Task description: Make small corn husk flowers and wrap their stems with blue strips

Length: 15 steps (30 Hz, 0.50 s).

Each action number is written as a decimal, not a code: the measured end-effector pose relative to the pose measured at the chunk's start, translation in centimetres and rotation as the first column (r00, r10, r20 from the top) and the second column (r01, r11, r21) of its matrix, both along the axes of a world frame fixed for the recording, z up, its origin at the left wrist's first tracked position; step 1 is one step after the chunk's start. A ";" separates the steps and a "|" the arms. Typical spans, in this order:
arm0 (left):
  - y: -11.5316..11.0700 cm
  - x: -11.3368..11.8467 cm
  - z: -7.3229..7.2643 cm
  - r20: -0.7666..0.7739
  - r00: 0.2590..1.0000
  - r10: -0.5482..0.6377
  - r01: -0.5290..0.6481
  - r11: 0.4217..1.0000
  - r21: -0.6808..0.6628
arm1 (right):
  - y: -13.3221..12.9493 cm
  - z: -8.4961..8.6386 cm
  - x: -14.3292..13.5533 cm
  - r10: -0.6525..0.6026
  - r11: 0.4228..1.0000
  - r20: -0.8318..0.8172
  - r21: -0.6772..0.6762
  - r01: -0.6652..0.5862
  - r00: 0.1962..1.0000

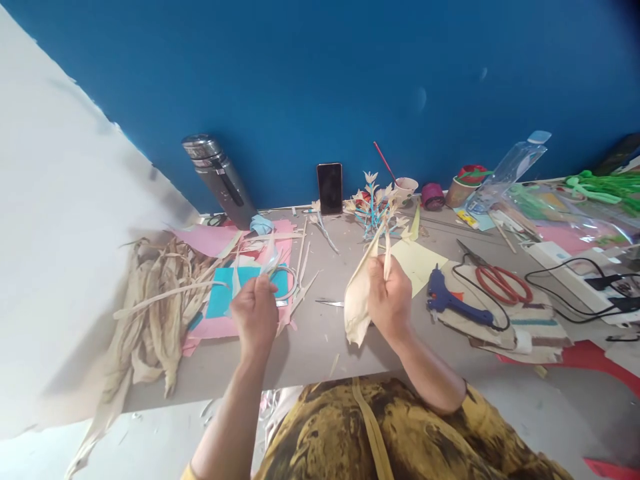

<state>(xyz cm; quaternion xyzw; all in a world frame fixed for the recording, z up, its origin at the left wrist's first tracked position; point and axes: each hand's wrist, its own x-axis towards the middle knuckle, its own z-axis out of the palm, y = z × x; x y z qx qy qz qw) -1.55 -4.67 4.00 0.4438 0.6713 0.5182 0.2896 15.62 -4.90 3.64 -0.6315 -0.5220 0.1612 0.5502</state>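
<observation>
My right hand (393,297) is closed around a piece of dried corn husk (357,313). The husk's broad end hangs down to the left, and narrow ends stick up above my fingers. Over the blue paper (220,300), my left hand (255,307) is closed with the thumb pressed on the fingers. A thin pale strip (236,272) shows at its knuckles; its full shape is unclear. Between my hands lie pointed metal blades (327,303), partly covered by the husk. Husk flowers on blue stems (373,210) stand behind my right hand.
Dried husks (155,307) heap over the table's left edge. A thermos (220,180) and a phone (330,189) stand by the wall. To the right are a blue glue gun (457,300), red-handled scissors (503,283), a power strip (575,273) with cables and a plastic bottle (515,167).
</observation>
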 end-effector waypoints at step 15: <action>-0.9 6.3 -0.9 -0.127 0.969 -0.214 0.234 0.957 0.170 | -0.2 -1.0 -1.8 0.141 0.987 -0.024 -0.072 -0.142 0.990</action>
